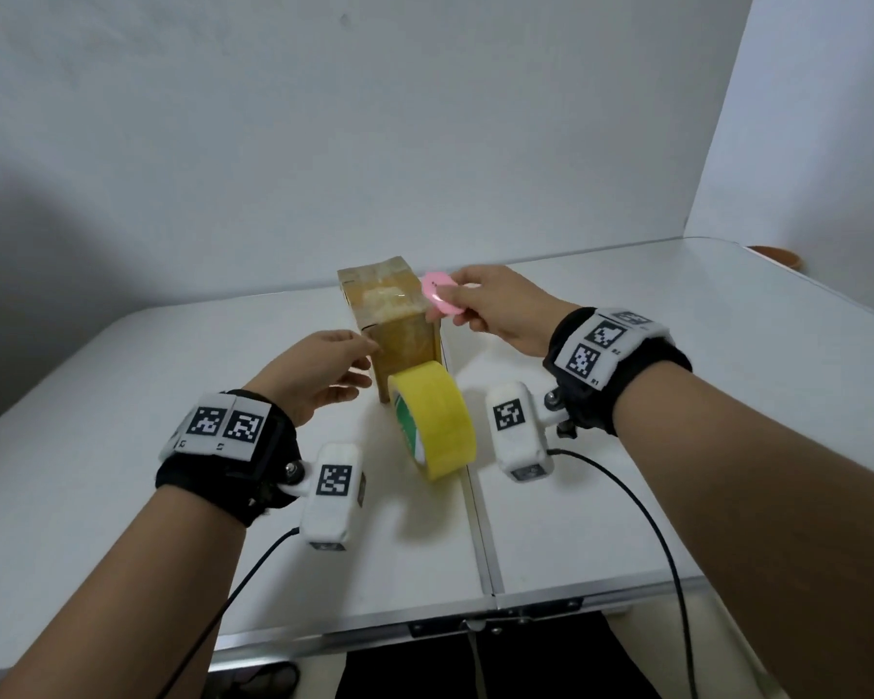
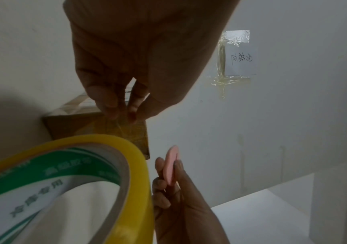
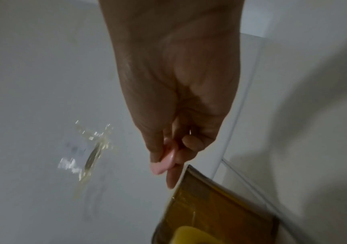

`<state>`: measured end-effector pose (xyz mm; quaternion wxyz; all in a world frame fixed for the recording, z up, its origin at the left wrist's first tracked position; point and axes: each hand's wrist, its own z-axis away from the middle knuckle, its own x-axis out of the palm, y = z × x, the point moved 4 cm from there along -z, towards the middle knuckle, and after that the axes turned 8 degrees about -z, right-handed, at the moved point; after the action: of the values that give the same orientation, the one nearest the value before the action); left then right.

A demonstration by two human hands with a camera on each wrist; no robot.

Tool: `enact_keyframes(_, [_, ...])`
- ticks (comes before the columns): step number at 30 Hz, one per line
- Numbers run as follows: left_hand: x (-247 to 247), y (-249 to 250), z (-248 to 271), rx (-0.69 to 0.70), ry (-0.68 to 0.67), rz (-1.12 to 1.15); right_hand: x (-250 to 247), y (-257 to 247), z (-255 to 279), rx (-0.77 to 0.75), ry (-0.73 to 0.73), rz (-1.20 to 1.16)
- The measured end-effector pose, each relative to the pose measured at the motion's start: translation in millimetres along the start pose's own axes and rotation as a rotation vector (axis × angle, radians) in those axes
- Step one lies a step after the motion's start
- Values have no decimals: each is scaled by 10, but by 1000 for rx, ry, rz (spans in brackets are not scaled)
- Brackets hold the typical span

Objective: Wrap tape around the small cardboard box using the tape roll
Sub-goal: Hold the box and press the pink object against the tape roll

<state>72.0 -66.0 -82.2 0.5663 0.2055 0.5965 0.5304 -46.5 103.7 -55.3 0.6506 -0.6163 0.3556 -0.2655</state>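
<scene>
White folding table (image 1: 626, 396) set against pale walls carries the work. At the grips: the right hand (image 1: 495, 310) pinches a flat pink oval cutter (image 1: 439, 299) between thumb and curled fingers, holding it at the upper right edge of the small cardboard box (image 1: 399, 320); in the right wrist view one fingertip reaches down to the box's top edge. The left hand (image 1: 324, 370) is at the box's left side, and the left wrist view shows its thumb and fingertips drawn together on a strip of clear tape against the box's near face, though how firmly they hold it is hard to tell. The box stands upright near the middle of the table, just left of the seam between the two table halves, its surfaces shiny with tape already on them. Leaning against its near face stands the yellow tape roll (image 1: 437, 421) on its edge, green-and-white printing inside the core. Both wrists wear black straps with white camera modules and black-and-white markers. A paper note (image 2: 241, 54) with handwritten characters is taped to the wall.
</scene>
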Motion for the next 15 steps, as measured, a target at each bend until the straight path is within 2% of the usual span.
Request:
enact_keyframes(2, [26,-28,14,-44,3,-11,45,-42,8,-19,-66,227])
enact_keyframes(4, [65,-52,36,-77,-19,11,107,-66,10,0,-143,347])
enact_keyframes(10, [235,-108,125,-90,-162,41,259,-56,-45,136,-309,454])
enact_keyframes(15, [231,-185,119,-81,-275,125,269,-62,-123,83,-315,646])
